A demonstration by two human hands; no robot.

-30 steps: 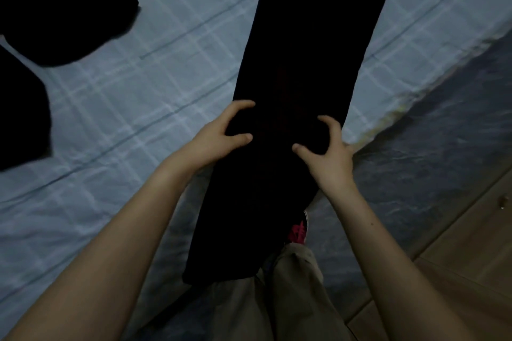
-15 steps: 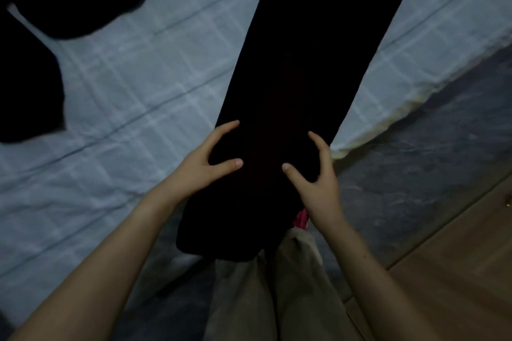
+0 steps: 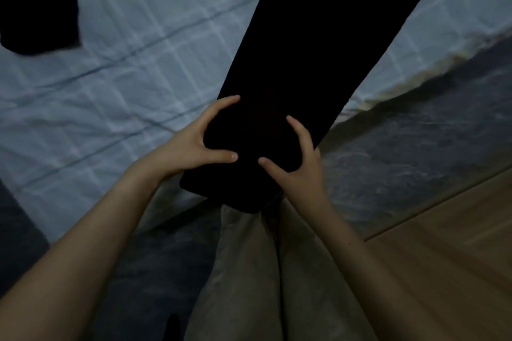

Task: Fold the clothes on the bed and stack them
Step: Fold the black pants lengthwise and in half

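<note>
A long black garment (image 3: pixel 318 44), folded narrow, runs from the top of the view down across the pale blue checked bed sheet (image 3: pixel 133 69) to the bed's near edge. Its lower end hangs just over the edge in front of my legs. My left hand (image 3: pixel 194 147) clasps the garment's left side, thumb and fingers spread around the cloth. On the right side, my right hand (image 3: pixel 296 166) clasps it the same way. Both hands are near the garment's lower end. The room is dim and the cloth shows no detail.
Another black garment (image 3: pixel 36 3) lies on the sheet at the top left. The dark mattress side (image 3: pixel 415 147) drops to a wooden floor (image 3: pixel 443 243) at the right. My beige trousers (image 3: pixel 263 285) fill the bottom centre.
Both hands have slid down the black garment toward me, and less of its lower end hangs over the bed edge. The view has shifted, pushing the other black garment further up-left.
</note>
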